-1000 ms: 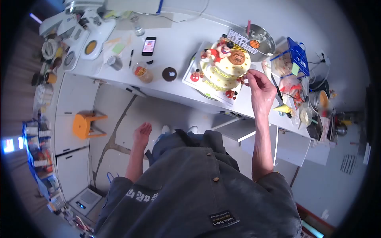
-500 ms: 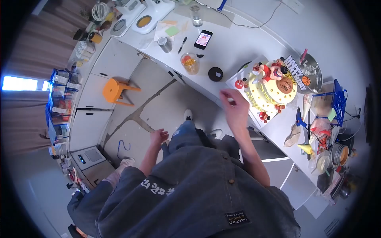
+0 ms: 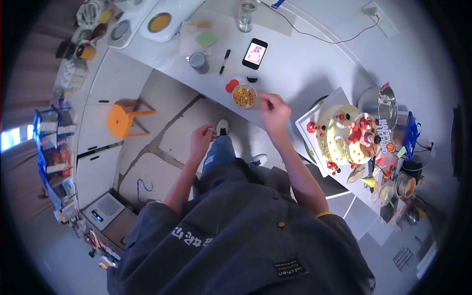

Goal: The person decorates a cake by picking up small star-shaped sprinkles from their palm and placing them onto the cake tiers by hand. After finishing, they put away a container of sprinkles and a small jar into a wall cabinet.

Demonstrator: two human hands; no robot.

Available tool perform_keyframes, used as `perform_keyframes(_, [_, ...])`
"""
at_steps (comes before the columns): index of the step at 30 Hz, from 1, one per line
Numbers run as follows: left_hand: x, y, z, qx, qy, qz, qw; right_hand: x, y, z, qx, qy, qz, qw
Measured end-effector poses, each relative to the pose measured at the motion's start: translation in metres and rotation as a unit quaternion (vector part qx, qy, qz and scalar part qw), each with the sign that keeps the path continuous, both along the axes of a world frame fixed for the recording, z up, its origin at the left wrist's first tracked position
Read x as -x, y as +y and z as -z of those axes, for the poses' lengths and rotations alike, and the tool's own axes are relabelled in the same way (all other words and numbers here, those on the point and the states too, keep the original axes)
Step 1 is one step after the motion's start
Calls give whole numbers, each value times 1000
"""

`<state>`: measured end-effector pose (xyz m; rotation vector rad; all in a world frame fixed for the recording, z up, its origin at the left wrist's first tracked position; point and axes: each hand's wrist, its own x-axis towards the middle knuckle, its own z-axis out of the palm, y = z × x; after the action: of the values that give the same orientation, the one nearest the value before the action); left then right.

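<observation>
My right hand (image 3: 275, 114) is over the table's front edge, just right of a clear cup of small golden pieces (image 3: 244, 96). Its thumb and fingers are pinched together; whatever may be between them is hidden. Beside that cup lies a red flower-shaped piece (image 3: 232, 86). Lower down, my left hand (image 3: 201, 140) hangs above the floor, fingers loosely bent and apart, holding nothing visible. To the right of both hands stands a tiered cream-yellow cake (image 3: 334, 140) on a white board (image 3: 309, 133), with a red-clothed figure (image 3: 356, 133), red-and-black decorations and a birthday sign (image 3: 383, 132).
Farther back on the table (image 3: 305, 61) are a phone (image 3: 254, 54), a pen (image 3: 224, 63), a grey tumbler (image 3: 198, 62) and a glass of water (image 3: 245, 19). A metal bowl (image 3: 387, 105) stands behind the cake. An orange stool (image 3: 119, 121) is on the floor to the left.
My right hand has moved from near the cake leftward to the cup. My left hand has risen slightly, its fingers more bent. The view has shifted, and the other person at lower left no longer shows.
</observation>
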<state>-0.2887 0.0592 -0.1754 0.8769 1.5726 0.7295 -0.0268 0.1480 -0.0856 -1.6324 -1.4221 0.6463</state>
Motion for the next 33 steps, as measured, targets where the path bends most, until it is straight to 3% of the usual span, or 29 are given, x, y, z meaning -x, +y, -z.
perform_keyframes(3, [-8,50,5,-74,57,100,991,-24,-4,21,102,-22,77,991])
perform_keyframes(6, [-27,95,-17,-137,76,183,971,-30,-12,64,149,-269,62,949])
perform_keyframes(9, [-42,125,-17,-197,91,258,942,-34,-11,102,231,-302,41,924])
perform_keyframes(15, [-67,138,16,-252,47,265,930,-28,-5,100,236,-264,35,935])
perform_keyframes(18, [-74,138,23,-269,57,256,927,-18,-11,87,208,-146,125,959])
perform_keyframes(21, [-73,127,14,-283,45,237,928,-1,-6,25,130,38,172,976])
perform_keyframes(22, [-71,119,6,-280,41,236,930,0,-6,5,93,43,128,986])
perform_keyframes(25, [-62,101,-26,-289,45,262,920,6,-10,-55,79,-63,-156,983])
perform_keyframes(28, [-60,75,-44,-313,38,255,914,20,-20,-73,60,-134,-238,960])
perform_keyframes(29, [-57,74,-81,-281,-80,254,922,20,-20,-78,65,-133,-275,950])
perform_keyframes(32, [-44,45,-91,-358,-88,203,907,27,-25,-106,75,-116,-374,917])
perform_keyframes(33, [-36,41,-100,-370,-61,237,896,34,-25,-124,34,-140,-412,900])
